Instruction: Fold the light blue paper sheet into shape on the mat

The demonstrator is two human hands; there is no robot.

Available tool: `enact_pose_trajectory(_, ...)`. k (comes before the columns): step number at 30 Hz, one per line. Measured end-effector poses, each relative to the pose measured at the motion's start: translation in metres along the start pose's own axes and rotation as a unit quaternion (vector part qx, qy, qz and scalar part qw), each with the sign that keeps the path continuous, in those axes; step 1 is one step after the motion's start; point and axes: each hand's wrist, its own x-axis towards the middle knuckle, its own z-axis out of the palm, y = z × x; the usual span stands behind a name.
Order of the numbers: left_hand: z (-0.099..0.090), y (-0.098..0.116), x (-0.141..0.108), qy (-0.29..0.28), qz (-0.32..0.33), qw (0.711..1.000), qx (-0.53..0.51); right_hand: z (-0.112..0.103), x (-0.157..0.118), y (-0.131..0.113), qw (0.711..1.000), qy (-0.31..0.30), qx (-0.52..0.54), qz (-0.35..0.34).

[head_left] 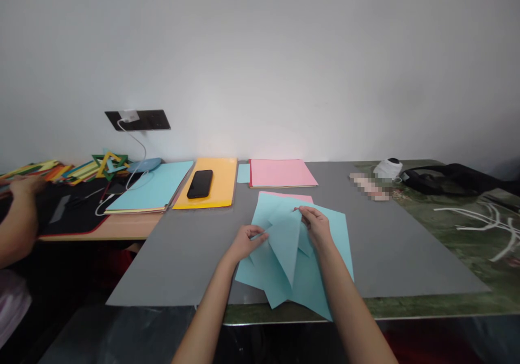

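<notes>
A folded light-blue sheet of paper (pixel 285 245) stands raised at the front middle of the table, with a point hanging down. My right hand (pixel 316 224) pinches its top corner between thumb and fingers. At its left side, my left hand (pixel 248 241) has thumb and fingers closed on the paper's edge; the exact grip is partly hidden. Under the folded piece lie more light-blue sheets (pixel 339 234), fanned out and reaching the table's front edge. A strip of pink paper (pixel 305 197) shows behind them.
On the grey table mat (pixel 195 261) lie a pink paper stack (pixel 282 173), a yellow pack (pixel 221 182) bearing a black phone (pixel 200 184), and a blue stack (pixel 162 185). A white thread spool (pixel 388 168) stands right. At far left is another person's arm (pixel 18 223).
</notes>
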Motion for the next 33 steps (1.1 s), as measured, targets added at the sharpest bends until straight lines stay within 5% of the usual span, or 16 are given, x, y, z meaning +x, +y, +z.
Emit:
enact_pose_trajectory(14,0.001,0.004,0.0,0.0,-0.02,1.0,0.0,0.003,-0.001,-0.002,1.0,0.009,-0.003,-0.003)
enact_pose_trajectory(21,0.001,0.001,0.002,0.025,-0.03,0.999,0.005,0.005,-0.009,-0.007,0.987,-0.137,-0.002,0.086)
enact_pose_trajectory(33,-0.002,0.005,0.001,-0.003,-0.025,1.0,-0.013,0.004,-0.007,-0.006,0.994,-0.109,-0.009,0.032)
